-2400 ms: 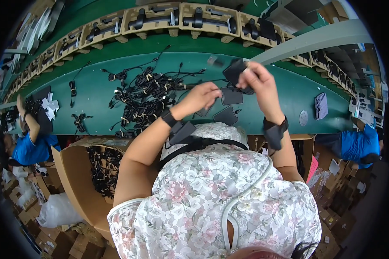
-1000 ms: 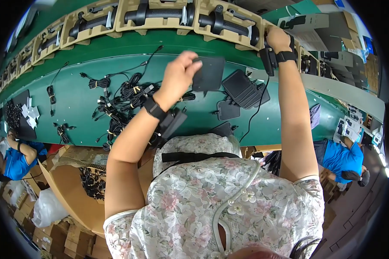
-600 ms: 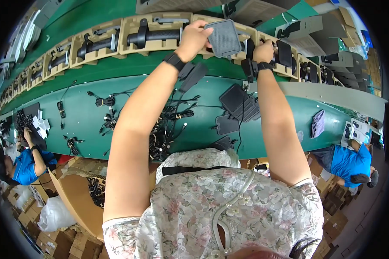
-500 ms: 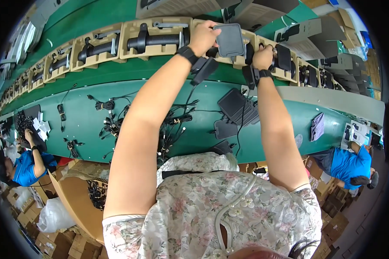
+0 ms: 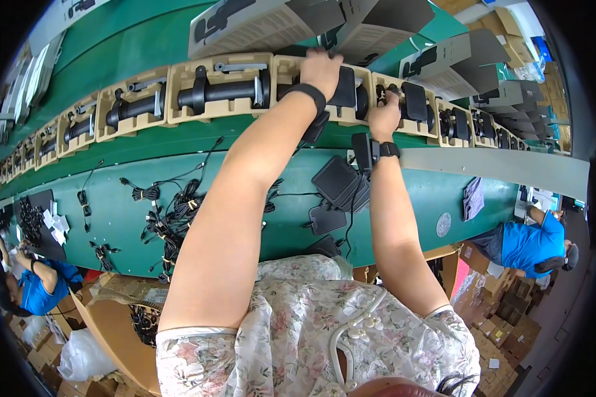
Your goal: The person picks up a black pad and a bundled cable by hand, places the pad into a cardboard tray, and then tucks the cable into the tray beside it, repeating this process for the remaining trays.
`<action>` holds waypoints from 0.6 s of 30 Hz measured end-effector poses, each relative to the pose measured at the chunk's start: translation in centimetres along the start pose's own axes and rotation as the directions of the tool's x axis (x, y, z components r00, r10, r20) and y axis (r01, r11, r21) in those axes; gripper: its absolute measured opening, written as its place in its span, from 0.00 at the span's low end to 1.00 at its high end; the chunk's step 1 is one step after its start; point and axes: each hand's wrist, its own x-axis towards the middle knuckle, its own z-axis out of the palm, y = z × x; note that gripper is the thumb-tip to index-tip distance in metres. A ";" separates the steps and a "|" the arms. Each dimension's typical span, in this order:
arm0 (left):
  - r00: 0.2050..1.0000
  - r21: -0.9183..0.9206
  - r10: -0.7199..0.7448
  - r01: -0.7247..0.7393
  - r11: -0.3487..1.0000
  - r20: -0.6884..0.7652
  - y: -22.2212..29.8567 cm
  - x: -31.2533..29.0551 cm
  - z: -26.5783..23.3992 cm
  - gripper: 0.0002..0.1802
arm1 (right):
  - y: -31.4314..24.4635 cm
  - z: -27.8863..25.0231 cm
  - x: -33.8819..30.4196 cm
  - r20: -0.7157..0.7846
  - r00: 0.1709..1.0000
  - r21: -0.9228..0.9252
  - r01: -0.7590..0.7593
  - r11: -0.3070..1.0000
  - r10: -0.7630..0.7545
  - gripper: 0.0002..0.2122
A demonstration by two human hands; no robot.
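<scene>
My left hand reaches over a tan molded tray, its fingers bent around the left side of a flat black plate. That plate now lies in the tray, partly under the hand. Over the adjoining tray, my right hand has curled fingers at small dark parts; what they grip is hidden. A second black plate sits just right of those fingers. Each wrist wears a black strap with a dark block.
More tan trays with black ribbed cylinders run left and right. Grey printed cartons stand behind them. Bundled black cables and stacked black plates lie on the green table. People in blue work at left and right.
My left hand has lowered the black plate from above the tray into it. My right hand has shifted slightly left and nearer. The view has moved a little too.
</scene>
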 end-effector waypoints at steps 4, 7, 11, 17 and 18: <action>0.967 0.070 0.227 -0.220 0.973 -0.114 -0.1 -2.3 -0.4 0.21 | -1.9 -0.4 0.5 -0.030 0.998 -0.035 -0.053 0.998 0.052 0.14; 0.932 -0.019 0.302 -0.312 0.950 -0.200 -1.5 -4.3 -0.8 0.22 | -3.8 -1.6 0.2 -0.065 0.994 -0.024 -0.093 0.995 0.091 0.13; 0.931 -0.237 0.226 -0.298 0.925 -0.287 -3.6 -7.0 -2.8 0.22 | -5.4 -2.3 0.2 -0.061 0.985 -0.031 -0.162 0.986 0.159 0.13; 0.931 -0.481 0.010 -0.198 0.854 -0.365 -7.2 -14.0 -8.5 0.22 | -3.4 1.3 1.9 -0.060 0.980 -0.056 -0.192 0.980 0.189 0.13; 0.934 -0.474 0.010 -0.191 0.860 -0.358 -8.1 -15.8 -9.6 0.22 | -3.1 2.0 2.2 -0.183 0.962 -0.001 -0.206 0.979 0.202 0.12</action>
